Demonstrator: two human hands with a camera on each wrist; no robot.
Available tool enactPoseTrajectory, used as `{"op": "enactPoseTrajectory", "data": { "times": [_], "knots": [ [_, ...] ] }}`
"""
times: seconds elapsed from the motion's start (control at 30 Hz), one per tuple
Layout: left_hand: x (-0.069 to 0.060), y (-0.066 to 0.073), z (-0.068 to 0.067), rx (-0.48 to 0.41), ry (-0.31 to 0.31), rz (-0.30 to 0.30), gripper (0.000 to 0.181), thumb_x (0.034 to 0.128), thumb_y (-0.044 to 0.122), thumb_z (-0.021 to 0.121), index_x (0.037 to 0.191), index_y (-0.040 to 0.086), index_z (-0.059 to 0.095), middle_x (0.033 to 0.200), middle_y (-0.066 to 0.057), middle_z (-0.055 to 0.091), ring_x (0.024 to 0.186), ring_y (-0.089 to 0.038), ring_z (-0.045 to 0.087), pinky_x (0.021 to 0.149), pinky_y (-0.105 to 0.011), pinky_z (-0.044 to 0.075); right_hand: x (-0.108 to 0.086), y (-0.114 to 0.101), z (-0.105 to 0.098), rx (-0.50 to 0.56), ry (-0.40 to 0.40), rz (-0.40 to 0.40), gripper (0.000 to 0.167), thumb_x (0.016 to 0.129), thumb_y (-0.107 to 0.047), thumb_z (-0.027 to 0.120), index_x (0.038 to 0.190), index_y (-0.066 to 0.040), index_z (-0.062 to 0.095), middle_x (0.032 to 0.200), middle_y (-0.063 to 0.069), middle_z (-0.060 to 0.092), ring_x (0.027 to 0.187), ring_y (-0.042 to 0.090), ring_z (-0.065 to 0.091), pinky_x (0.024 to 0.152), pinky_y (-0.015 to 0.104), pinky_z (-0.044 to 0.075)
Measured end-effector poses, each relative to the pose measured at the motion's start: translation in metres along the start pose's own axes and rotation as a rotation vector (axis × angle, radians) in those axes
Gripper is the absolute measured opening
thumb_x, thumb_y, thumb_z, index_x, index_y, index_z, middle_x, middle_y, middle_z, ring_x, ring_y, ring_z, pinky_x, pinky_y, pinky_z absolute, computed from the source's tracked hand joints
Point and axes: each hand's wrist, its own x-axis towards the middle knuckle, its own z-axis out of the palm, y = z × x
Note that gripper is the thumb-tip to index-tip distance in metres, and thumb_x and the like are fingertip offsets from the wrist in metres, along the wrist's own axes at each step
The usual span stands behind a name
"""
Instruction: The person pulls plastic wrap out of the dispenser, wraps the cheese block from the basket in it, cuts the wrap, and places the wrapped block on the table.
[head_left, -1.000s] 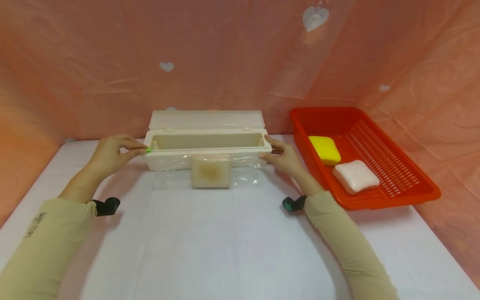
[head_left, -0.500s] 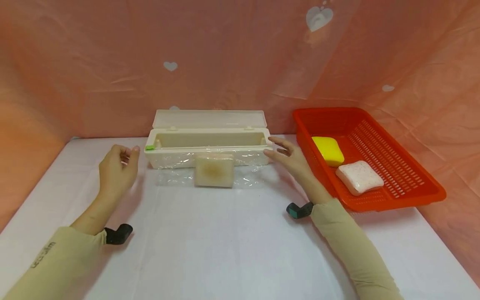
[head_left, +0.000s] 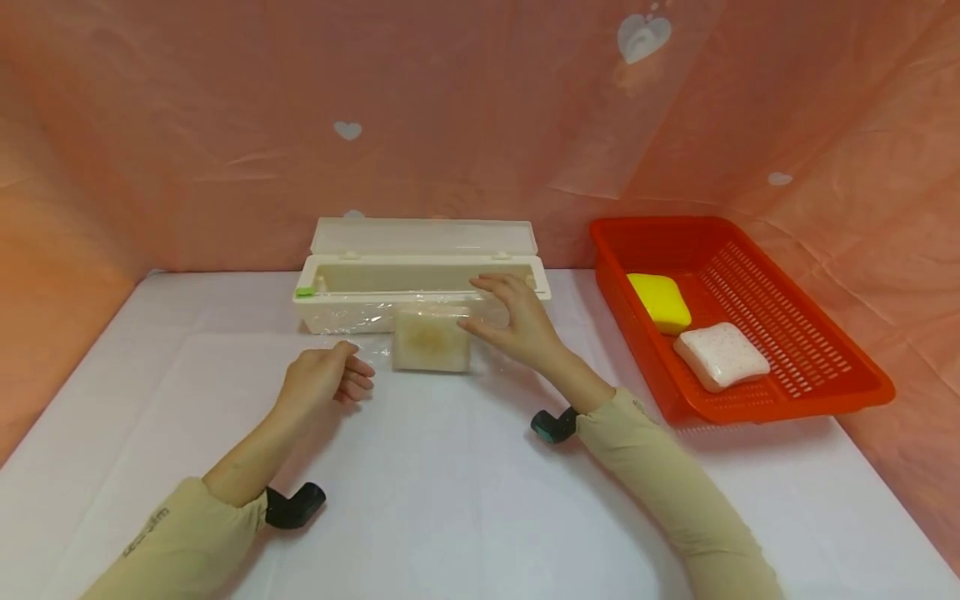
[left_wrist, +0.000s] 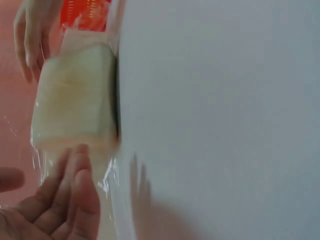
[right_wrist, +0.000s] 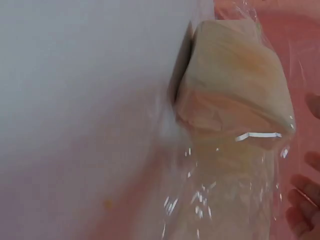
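Note:
A cream block with a brownish stain (head_left: 431, 337), which looks like a sponge, leans against the front of a long white cling film dispenser (head_left: 322, 315) whose lid stands raised. Clear film (right_wrist: 200, 200) lies over the block and spreads out to both sides. My left hand (head_left: 326, 375) is just left of the block, fingers relaxed and holding nothing. In the left wrist view its fingertips (left_wrist: 82, 150) are close to the block's edge; contact is unclear. My right hand (head_left: 517, 321) hovers at the block's right side with fingers spread, also holding nothing.
To the right stands a red perforated basket (head_left: 806, 333) with a yellow sponge (head_left: 660, 302) and a speckled white one (head_left: 722, 357) in it. A green slider (head_left: 305, 292) sits at the dispenser's left end. Pink sheeting (head_left: 450, 108) hangs behind the white table.
My left hand has let go of the green slider, then moved right and nearer to the block. My right hand has left the dispenser's right end and moved left to the block's side.

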Motion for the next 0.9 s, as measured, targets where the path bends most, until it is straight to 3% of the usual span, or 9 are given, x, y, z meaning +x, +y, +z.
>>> {"op": "enactPoseTrajectory", "data": {
  "times": [0.13,0.3,0.47,0.67,0.9],
  "knots": [
    [0.003,0.001,0.015,-0.062,-0.051,-0.035,0.045,0.0956,0.018,0.036,0.109,-0.016,0.061,0.072,-0.004,0.07,0.052,-0.007,0.06,0.054,-0.023,0.053,0.005,-0.007,0.006,-0.048,-0.054,0.048,0.065,0.079,-0.034,0.077,0.132,-0.002,0.056,0.136,0.014,0.052,0.13,0.03,0.044,0.11,0.045,0.033],
    [0.005,0.0,0.03,-0.111,-0.084,-0.061,0.042,0.0946,0.015,0.04,0.118,-0.019,0.053,0.08,-0.012,0.07,0.053,-0.006,0.061,0.056,-0.022,0.054,0.011,-0.011,0.015,-0.141,-0.099,0.05,0.071,0.078,-0.041,0.078,0.134,-0.004,0.054,0.135,0.012,0.05,0.128,0.03,0.043,0.108,0.043,0.034],
    [0.003,0.0,0.042,-0.197,-0.068,-0.075,0.046,0.097,0.013,0.041,0.123,-0.024,0.046,0.099,-0.024,0.069,0.058,-0.005,0.063,0.061,-0.021,0.055,0.014,-0.014,0.024,-0.21,-0.113,0.021,0.068,0.08,-0.041,0.076,0.132,-0.004,0.056,0.132,0.013,0.051,0.126,0.029,0.042,0.108,0.042,0.032],
    [0.0,-0.002,0.051,-0.315,-0.034,-0.09,0.044,0.096,0.01,0.043,0.127,-0.022,0.042,0.105,-0.026,0.066,0.06,-0.004,0.061,0.061,-0.018,0.053,0.009,-0.014,0.032,-0.231,-0.053,-0.074,0.052,0.081,-0.036,0.076,0.122,-0.005,0.065,0.123,0.012,0.058,0.118,0.028,0.048,0.103,0.041,0.037],
    [0.0,-0.004,0.054,-0.377,-0.012,-0.095,0.044,0.0956,0.009,0.043,0.127,-0.021,0.043,0.1,-0.021,0.066,0.06,-0.004,0.061,0.06,-0.017,0.053,0.004,-0.013,0.036,-0.207,-0.001,-0.156,0.036,0.084,-0.027,0.074,0.111,-0.005,0.069,0.118,0.012,0.06,0.116,0.027,0.051,0.103,0.04,0.039]
  ]
}}
